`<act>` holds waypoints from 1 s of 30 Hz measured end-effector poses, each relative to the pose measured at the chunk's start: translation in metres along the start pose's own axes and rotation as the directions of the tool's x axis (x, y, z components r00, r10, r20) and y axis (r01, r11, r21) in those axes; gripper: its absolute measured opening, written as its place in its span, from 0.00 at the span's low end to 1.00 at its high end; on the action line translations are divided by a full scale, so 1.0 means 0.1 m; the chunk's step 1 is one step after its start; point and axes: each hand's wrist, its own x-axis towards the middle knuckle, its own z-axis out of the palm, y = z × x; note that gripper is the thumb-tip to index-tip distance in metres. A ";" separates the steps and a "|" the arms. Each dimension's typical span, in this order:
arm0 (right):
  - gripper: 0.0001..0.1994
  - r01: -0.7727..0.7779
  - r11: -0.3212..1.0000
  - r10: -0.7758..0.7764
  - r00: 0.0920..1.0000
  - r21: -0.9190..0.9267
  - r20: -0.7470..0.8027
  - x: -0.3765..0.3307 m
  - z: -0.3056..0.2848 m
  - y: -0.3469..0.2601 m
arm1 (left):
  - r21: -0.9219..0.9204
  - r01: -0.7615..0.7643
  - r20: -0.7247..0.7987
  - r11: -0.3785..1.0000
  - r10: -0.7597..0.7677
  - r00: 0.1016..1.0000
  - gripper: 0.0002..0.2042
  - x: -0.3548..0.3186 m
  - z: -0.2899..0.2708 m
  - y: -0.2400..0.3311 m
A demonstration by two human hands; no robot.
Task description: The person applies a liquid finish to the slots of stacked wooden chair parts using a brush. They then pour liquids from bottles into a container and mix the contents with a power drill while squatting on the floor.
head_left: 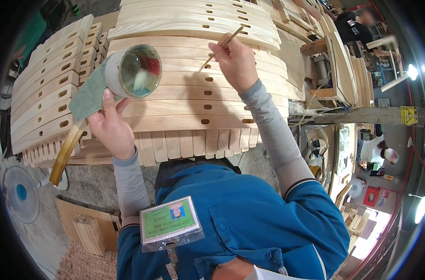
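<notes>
My left hand (111, 128) is closed around a whitish cup (113, 70) with glue-like residue and a pale liquid inside. Pressed against the cup is a grey-green piece (87, 95), perhaps cloth or sandpaper. A curved brown strip (65, 154) sticks out below that hand; how it is attached is unclear. Between the fingers of my right hand (236, 63) is a thin wooden stick (207, 60), tilted, its lower tip close to a slot in the slotted wooden boards (175, 93). Whether the tip touches the wood I cannot tell.
More slotted boards (44, 88) lie at the left, with another row (175, 16) behind. Short wooden pieces (186, 142) line the near edge. A fan (21, 191) stands at the lower left. A metal beam (361, 115) crosses the right; other people work beyond.
</notes>
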 end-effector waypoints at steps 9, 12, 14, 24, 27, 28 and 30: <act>0.09 -0.125 0.973 0.127 0.992 0.196 0.002 0.02 -0.09 0.13 | 0.031 -0.019 0.031 0.999 0.018 0.999 0.12 -0.06 0.12 0.13; 0.05 -0.208 0.949 0.194 0.978 0.238 0.081 -0.05 -0.41 0.16 | 0.050 -0.024 0.043 0.998 0.022 0.999 0.12 -0.09 0.16 0.16; 0.04 -0.188 0.894 0.177 0.982 0.407 0.065 -0.10 -0.64 0.12 | 0.058 -0.017 0.044 0.998 0.014 0.999 0.12 -0.09 0.22 0.19; 0.06 0.276 0.759 -0.136 0.953 0.589 -0.271 -0.39 -0.75 -0.58 | -0.061 -0.056 0.154 0.997 0.065 0.986 0.11 -0.31 0.67 0.36; 0.06 0.172 0.740 -0.029 0.974 0.651 -0.223 -0.60 -0.72 -0.58 | -0.129 -0.104 0.135 0.986 0.121 0.983 0.11 -0.35 0.71 0.35; 0.06 0.195 0.736 -0.051 0.971 0.648 -0.235 -0.67 -0.71 -0.60 | -0.151 -0.115 0.130 0.982 0.135 0.982 0.11 -0.36 0.72 0.33; 0.08 0.294 0.840 -0.246 0.955 0.456 -0.163 -0.78 -0.79 -0.73 | -0.134 -0.160 0.103 0.978 0.174 0.979 0.11 -0.39 0.75 0.31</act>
